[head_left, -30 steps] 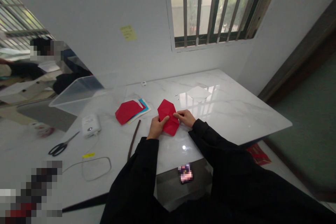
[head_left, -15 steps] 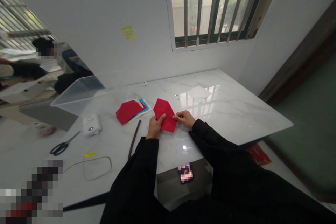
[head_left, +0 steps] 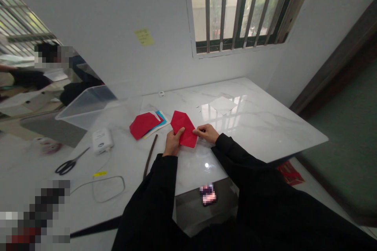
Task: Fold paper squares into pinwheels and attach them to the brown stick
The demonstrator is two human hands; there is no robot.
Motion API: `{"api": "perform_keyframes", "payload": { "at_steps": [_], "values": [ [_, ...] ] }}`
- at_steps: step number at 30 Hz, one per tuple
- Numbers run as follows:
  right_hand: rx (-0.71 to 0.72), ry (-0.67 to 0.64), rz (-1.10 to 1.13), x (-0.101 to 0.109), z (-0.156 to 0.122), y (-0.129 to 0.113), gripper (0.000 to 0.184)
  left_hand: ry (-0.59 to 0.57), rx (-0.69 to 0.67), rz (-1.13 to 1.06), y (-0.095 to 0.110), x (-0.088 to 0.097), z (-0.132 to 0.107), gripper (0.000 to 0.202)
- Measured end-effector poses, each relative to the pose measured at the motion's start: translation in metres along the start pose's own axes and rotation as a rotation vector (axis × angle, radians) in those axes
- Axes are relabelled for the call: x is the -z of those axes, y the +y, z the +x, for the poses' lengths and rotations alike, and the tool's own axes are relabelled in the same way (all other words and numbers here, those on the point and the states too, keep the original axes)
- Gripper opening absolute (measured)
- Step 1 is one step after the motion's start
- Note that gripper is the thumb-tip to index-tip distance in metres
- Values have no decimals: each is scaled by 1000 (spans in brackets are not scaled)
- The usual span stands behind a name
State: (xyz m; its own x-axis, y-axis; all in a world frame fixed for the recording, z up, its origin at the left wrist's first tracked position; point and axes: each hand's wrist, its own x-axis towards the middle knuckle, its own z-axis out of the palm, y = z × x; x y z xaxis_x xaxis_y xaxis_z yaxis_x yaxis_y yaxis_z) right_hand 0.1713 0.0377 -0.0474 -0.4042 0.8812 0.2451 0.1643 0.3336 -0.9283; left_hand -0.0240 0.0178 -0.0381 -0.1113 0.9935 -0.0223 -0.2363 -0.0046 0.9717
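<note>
A folded piece of red paper [head_left: 186,125] is held up over the table between my two hands. My left hand [head_left: 173,141] grips its lower left side, thumb lying on the front face. At the paper's right edge, my right hand [head_left: 206,132] pinches with thumb and forefinger. Just left of the held piece lies another red folded paper [head_left: 143,124], resting on blue and white sheets [head_left: 160,119]. A white sheet [head_left: 223,105] is flat on the table beyond my right hand, with a few tiny bits [head_left: 198,106] near it.
On the marbled table [head_left: 265,125] at left are scissors [head_left: 70,163], a white power bank [head_left: 102,141], a looped grey cable [head_left: 123,186] and a dark strip [head_left: 150,155]. A clear plastic bin [head_left: 85,104] stands behind them. A person [head_left: 79,74] sits at far left.
Almost nothing differs. Both hands keep the same hold on the red paper, which appears shifted very slightly left along with the whole view.
</note>
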Motion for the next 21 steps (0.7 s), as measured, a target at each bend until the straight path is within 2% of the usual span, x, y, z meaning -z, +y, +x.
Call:
{"api": "perform_keyframes", "payload": {
  "at_steps": [2, 8, 18, 21],
  "values": [
    [-7, 8, 6, 0, 1, 2, 54, -47, 16, 31, 0, 1, -1, 53],
    [9, 112, 136, 2, 3, 6, 54, -282, 82, 209, 5, 2, -7, 56],
    [-23, 158, 214, 2, 4, 7, 56, -304, 93, 288, 10, 0, -10, 57],
    [-19, 125, 223, 2, 3, 5, 54, -284, 76, 286, 8, 0, -9, 56]
  ]
}}
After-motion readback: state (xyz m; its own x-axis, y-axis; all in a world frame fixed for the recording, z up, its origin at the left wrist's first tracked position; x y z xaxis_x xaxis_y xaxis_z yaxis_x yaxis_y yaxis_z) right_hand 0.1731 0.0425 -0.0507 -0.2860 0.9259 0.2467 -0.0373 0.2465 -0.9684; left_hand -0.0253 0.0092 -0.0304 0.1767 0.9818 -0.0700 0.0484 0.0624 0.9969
